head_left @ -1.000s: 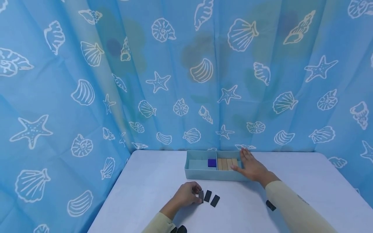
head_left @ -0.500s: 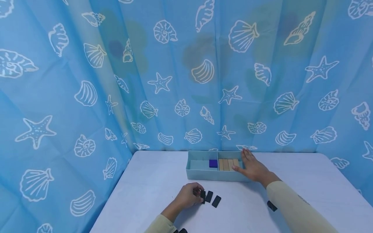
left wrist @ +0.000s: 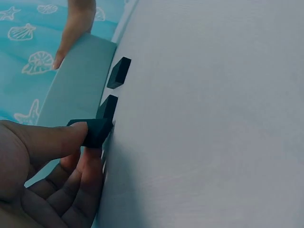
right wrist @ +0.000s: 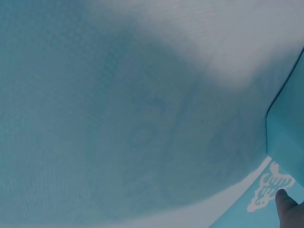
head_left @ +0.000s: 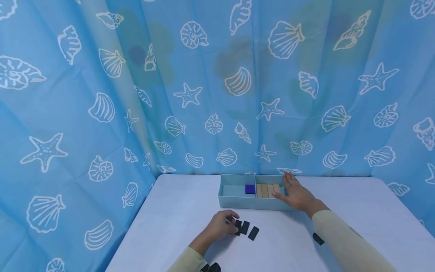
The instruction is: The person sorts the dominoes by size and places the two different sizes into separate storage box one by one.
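My left hand (head_left: 220, 226) pinches a small black rectangular block (left wrist: 99, 132) between thumb and fingers, low over the white table. Just to its right lie two more black blocks, a nearer one (head_left: 245, 227) close against the held one and a farther one (head_left: 253, 233). My right hand (head_left: 299, 195) rests over the right end of a pale blue-green box (head_left: 251, 203), its fingers straight at the far rim and the thumb by the near side. Inside the box, a row of several wooden blocks (head_left: 265, 190) fills part of the right compartment, and a purple block (head_left: 249, 189) sits in the left one.
A blue curtain (head_left: 210, 94) with white shell prints hangs right behind the table and along its left side. The box stands near the back edge of the white table (head_left: 183, 200). Black straps (head_left: 318, 238) show at the wrists.
The block in my left hand has turned, from a grey-lit face to a dark one, and is slightly closer to its neighbour. My right hand keeps its place on the box.
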A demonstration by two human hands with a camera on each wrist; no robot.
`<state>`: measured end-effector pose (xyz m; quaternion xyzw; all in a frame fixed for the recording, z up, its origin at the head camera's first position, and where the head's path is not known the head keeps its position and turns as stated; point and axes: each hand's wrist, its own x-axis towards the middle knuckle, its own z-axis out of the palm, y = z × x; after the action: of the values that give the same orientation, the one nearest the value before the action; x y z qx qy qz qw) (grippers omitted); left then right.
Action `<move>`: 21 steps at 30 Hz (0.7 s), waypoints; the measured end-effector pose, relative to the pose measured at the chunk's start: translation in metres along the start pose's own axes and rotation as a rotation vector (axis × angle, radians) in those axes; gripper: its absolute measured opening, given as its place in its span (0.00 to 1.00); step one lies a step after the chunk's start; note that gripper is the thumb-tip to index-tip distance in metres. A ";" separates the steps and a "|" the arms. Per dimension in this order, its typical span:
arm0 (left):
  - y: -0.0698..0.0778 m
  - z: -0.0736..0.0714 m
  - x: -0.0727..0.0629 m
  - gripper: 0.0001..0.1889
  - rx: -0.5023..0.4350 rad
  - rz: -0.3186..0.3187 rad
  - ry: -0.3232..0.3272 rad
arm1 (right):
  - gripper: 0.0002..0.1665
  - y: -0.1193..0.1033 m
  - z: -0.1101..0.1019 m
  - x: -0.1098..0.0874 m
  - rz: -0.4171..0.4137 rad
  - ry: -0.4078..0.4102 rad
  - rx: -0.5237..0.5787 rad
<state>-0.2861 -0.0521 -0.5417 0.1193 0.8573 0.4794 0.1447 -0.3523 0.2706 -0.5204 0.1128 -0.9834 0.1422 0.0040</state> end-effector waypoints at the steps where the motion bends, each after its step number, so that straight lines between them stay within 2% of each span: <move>1: 0.000 -0.001 0.000 0.18 -0.011 -0.006 0.000 | 0.62 0.000 -0.001 0.000 -0.001 -0.001 0.000; 11: 0.003 -0.006 0.007 0.13 -0.029 -0.014 0.014 | 0.61 0.000 -0.008 0.003 -0.016 0.002 -0.008; 21: 0.013 -0.020 0.009 0.12 -0.181 0.011 0.007 | 0.61 0.001 0.000 0.001 -0.001 -0.009 -0.005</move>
<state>-0.3013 -0.0581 -0.5220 0.1091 0.8104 0.5560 0.1492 -0.3530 0.2713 -0.5203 0.1141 -0.9837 0.1391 -0.0002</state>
